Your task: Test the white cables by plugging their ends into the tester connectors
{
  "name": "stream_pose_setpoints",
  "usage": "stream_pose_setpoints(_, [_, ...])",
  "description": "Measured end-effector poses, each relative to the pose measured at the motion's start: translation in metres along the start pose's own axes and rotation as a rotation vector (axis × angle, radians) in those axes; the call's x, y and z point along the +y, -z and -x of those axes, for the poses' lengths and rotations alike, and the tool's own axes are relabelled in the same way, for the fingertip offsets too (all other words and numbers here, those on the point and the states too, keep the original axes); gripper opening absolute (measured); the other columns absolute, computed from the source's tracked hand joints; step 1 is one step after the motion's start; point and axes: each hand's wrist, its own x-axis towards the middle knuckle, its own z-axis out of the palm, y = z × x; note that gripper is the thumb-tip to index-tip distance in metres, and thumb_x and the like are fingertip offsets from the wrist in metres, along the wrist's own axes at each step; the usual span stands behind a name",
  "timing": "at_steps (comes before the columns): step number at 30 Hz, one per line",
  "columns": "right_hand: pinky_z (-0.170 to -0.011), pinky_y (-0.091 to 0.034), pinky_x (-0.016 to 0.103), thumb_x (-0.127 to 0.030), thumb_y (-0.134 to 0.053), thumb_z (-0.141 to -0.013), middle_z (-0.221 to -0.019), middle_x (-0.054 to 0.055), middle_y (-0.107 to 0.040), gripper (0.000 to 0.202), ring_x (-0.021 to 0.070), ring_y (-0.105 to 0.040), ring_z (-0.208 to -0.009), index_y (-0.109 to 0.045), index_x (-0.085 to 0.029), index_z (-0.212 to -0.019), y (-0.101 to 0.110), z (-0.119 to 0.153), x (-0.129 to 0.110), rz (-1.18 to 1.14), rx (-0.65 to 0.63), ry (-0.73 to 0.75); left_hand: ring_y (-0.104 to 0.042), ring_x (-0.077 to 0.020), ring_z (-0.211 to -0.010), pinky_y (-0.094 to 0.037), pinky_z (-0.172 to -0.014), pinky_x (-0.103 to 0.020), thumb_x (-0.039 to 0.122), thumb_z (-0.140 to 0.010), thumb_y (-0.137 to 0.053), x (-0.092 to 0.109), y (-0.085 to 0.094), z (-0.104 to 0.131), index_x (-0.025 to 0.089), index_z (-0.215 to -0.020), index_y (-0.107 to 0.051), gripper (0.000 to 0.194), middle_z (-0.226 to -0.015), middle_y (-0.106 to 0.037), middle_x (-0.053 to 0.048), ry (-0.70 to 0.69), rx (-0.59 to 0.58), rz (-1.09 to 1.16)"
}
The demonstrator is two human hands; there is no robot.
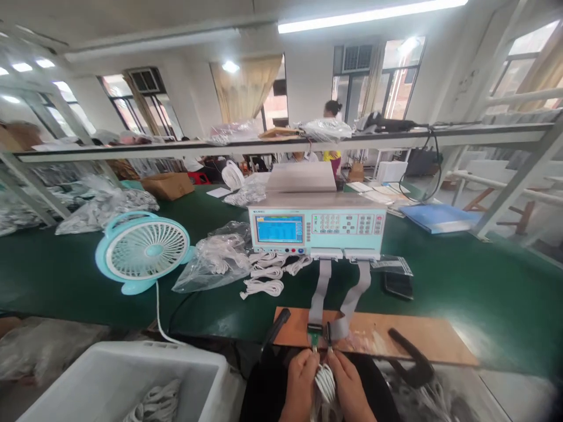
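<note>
A coiled white cable [325,384] hangs between my two hands, low in the view. My left hand [301,378] is closed, pinching one end of it at a small green circuit board [314,339]. With closed fingers my right hand [349,384] grips the other end beside a dark connector [328,331]. Whether either plug is fully seated is hidden by my fingers. Two grey ribbon cables [320,293] run from these connectors up to a bench tester [316,231] with a lit blue screen. The connectors rest at a brown wooden board [396,337] on the table edge.
Several bundled white cables [266,287] lie before the tester, next to a plastic bag [211,264]. A blue fan [153,249] stands left. Below it is a white bin [105,357] holding cables. A dark phone [399,285] and a blue folder [440,218] lie right. Dark clamps [411,354] flank the board.
</note>
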Motion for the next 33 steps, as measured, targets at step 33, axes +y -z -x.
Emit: stream_pose_setpoints(33, [-0.061,-0.039,0.035,-0.040,-0.045,-0.082,-0.071,0.008,-0.056,0.025,0.0245,-0.052,-0.064,-0.057,-0.020,-0.073,0.147,0.057,0.012,1.111,0.019,-0.018,-0.040,-0.0073,-0.047,-0.034,-0.042,-0.020,0.030,-0.080,-0.054,0.010,0.037,0.018,0.016,-0.054,-0.044,0.031,-0.056,-0.042,0.005,0.125,0.138,0.633])
